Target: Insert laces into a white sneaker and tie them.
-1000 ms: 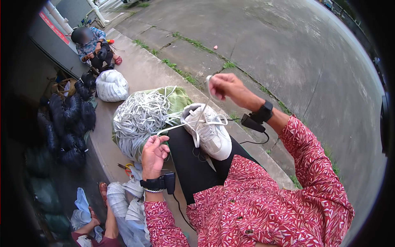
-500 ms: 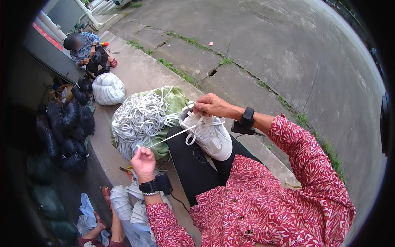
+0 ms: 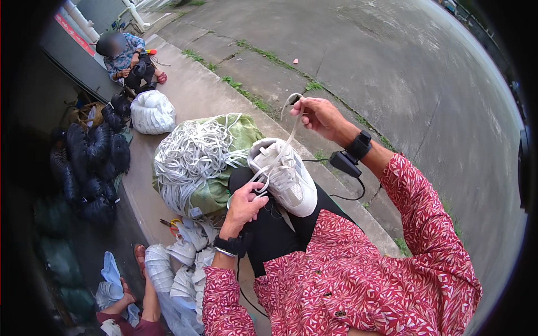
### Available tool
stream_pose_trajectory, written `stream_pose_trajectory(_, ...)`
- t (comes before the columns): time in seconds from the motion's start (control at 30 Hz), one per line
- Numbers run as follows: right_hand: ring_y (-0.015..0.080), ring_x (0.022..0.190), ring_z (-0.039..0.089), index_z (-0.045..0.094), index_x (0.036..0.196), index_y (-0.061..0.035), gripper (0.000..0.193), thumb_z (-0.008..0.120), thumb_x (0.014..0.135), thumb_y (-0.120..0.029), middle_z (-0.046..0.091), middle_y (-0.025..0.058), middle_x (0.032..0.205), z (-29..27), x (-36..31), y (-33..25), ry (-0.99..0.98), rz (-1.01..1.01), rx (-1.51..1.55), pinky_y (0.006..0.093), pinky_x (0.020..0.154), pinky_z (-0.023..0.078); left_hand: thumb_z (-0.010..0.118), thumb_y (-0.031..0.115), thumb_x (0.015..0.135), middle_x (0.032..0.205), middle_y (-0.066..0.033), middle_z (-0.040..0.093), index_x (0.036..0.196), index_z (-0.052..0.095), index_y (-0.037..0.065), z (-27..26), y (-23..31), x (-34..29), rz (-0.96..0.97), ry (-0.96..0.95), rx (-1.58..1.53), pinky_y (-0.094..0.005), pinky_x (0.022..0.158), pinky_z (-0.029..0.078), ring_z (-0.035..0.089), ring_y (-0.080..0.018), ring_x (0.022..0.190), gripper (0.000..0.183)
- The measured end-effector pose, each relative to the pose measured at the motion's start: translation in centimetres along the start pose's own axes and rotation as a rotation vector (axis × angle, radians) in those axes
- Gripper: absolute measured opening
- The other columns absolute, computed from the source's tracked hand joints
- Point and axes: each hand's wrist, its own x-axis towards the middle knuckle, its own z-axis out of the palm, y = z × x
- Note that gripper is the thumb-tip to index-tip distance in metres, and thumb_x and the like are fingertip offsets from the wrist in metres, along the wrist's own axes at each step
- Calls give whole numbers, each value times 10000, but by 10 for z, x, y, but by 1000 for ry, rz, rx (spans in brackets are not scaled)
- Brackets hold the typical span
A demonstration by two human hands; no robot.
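A white and beige sneaker (image 3: 298, 193) rests on my lap, its toe pointing toward me. My right hand (image 3: 325, 119) is raised beyond the shoe, pinching a white shoelace (image 3: 292, 131). From those fingers the lace runs down to the eyelets, and its free end curls over above them. At the left side of the shoe, my left hand (image 3: 245, 206) has its fingers closed on the lace, close to the upper. Beside my knee, a heap of loose white shoelaces (image 3: 193, 151) lies on a green sack (image 3: 210, 196).
Orange-handled scissors (image 3: 172, 225) and white shoe parts (image 3: 182, 252) lie left of my legs. Black bundles (image 3: 89, 162) and a white bag (image 3: 152, 113) stand farther left. A co-worker (image 3: 130, 59) sits at the back; another person's legs (image 3: 148, 291) show lower left. Cables hang from my wrist devices.
My right hand has lifted away from the shoe's collar, drawing a lace outward. My left hand has come right, from the lace heap to the shoe's side.
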Motion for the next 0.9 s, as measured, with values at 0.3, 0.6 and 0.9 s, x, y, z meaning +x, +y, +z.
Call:
stream_pose_trajectory(0.3, 76, 566, 503, 573, 880, -41, 178, 456, 927, -166, 651, 74, 817, -62, -12, -45, 143, -119, 221, 200, 510, 422, 587, 53, 816, 599, -5, 535, 1105, 517, -23, -12, -12, 16, 124, 142, -268, -173, 362, 376, 492, -70, 442, 307)
stream_pose_trajectory(0.6, 93, 560, 516, 565, 869, -27, 172, 449, 926, -142, 649, 90, 812, -79, -11, -52, 209, -136, 322, 209, 517, 464, 535, 178, 884, 516, 1, 493, 757, 549, 32, -40, -27, 15, -75, 160, -163, -193, 291, 309, 441, -75, 341, 195)
stream_pose_trajectory(0.9, 90, 572, 523, 563, 858, -42, 184, 433, 934, -148, 641, 69, 786, -58, -4, -36, 231, -66, 266, 209, 527, 473, 540, 201, 897, 519, 2, 487, 749, 519, 49, -62, -69, -10, -99, 372, -304, -189, 292, 302, 443, -84, 342, 213)
